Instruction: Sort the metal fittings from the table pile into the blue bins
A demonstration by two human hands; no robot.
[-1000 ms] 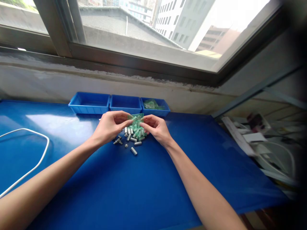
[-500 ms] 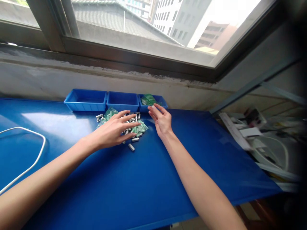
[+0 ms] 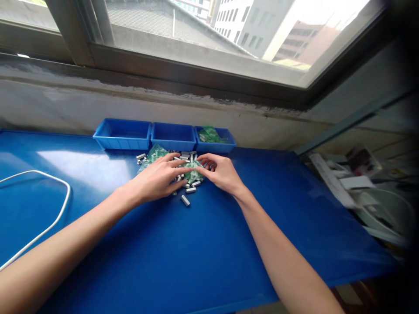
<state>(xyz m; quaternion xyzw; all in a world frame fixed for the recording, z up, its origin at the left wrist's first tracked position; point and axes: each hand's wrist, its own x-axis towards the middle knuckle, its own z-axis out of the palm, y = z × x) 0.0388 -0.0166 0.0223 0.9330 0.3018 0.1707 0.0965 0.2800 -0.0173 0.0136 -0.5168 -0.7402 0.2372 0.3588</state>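
A heap of short silvery metal pieces lies on the blue table, one loose metal piece (image 3: pixel 185 200) at its near side. My left hand (image 3: pixel 157 178) is palm down over the heap, fingers spread, hiding part of it. From the other side my right hand (image 3: pixel 224 174) reaches in, thumb and fingers bent but apart, at the edge of a green clear bag (image 3: pixel 194 175). Whether its fingertips touch that bag I cannot tell. Another green bag (image 3: pixel 157 151) lies just behind my left hand.
Against the wall stand three blue bins: a left bin (image 3: pixel 122 143), a middle bin (image 3: pixel 173 144) and a right bin (image 3: pixel 216 148) holding green bagged material. A white cable (image 3: pixel 67 196) curves across the table's left. Cluttered items (image 3: pixel 356 183) sit beyond the right edge.
My right hand has come back from the right bin, down and to the left, to the green bag in the heap. My left hand stays over the heap.
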